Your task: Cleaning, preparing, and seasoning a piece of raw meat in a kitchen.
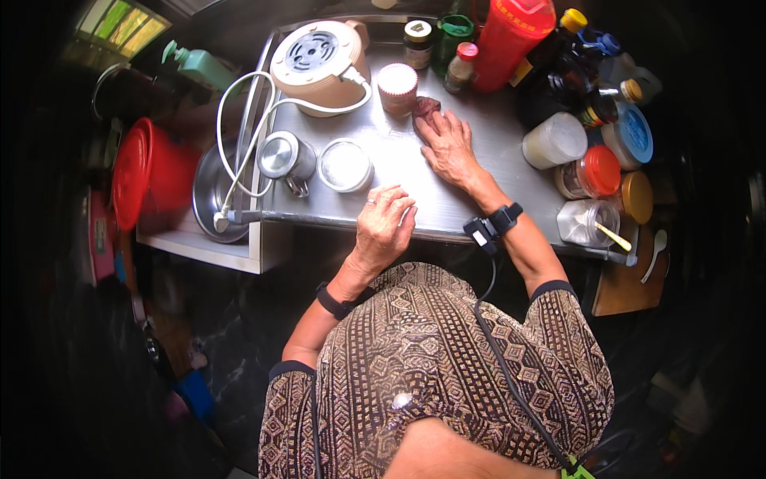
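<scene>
My right hand (pixel 450 149) lies palm down on a stainless-steel tabletop (pixel 413 173). Its fingertips press on a bunched dark-red cloth (pixel 426 111), partly covered by the fingers. Just behind the cloth is a jar with a pink ridged lid (pixel 397 81). Above the table's front edge hovers my left hand (pixel 386 224), fingers loosely curled, thumb apart, nothing visible in it. Nearest to that hand is a round container with a whitish top (pixel 346 165). Beside it on the left stands a metal lidded mug (pixel 286 158), its handle towards me.
An overturned beige appliance (pixel 320 66) with a white power cord (pixel 269 117) occupies the back left. Bottles, a red container (pixel 514 42) and several lidded jars (pixel 600 170) line the back and right. A metal basin (pixel 209 203) and red bucket (pixel 155 170) are at left.
</scene>
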Available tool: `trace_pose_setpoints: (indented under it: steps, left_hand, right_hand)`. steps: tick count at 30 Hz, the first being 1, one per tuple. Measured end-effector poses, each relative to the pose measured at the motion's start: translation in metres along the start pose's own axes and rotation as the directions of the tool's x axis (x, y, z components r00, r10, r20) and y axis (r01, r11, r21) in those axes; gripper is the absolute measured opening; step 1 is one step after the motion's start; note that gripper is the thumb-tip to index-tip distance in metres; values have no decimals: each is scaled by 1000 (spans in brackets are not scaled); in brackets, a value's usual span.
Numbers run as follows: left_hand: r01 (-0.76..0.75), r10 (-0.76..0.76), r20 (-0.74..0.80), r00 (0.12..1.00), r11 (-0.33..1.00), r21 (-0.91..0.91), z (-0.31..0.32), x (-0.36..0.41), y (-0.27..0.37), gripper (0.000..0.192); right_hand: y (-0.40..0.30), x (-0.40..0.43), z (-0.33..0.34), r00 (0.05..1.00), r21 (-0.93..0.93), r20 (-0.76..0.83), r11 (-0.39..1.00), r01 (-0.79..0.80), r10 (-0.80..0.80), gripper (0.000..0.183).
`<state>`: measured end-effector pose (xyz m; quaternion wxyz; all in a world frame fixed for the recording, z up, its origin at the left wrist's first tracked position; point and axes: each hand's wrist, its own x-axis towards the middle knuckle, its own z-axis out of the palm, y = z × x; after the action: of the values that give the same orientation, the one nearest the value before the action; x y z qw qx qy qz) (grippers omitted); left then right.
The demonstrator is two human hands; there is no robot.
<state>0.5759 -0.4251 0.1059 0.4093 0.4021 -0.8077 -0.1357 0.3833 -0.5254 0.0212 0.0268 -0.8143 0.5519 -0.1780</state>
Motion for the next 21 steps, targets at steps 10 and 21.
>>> trace_pose_setpoints:
  steps: [10, 21]
  left_hand:
    - [418, -346, 299, 889, 881, -224, -39, -34, -5, 9]
    - [645, -423, 561, 712, 78, -760, -190, -110, -64, 21]
  right_hand:
    - [-24, -41, -31, 990, 297, -120, 954, -40, 79, 21]
    - [-217, -3, -128, 972, 920, 178, -377, -110, 150, 44]
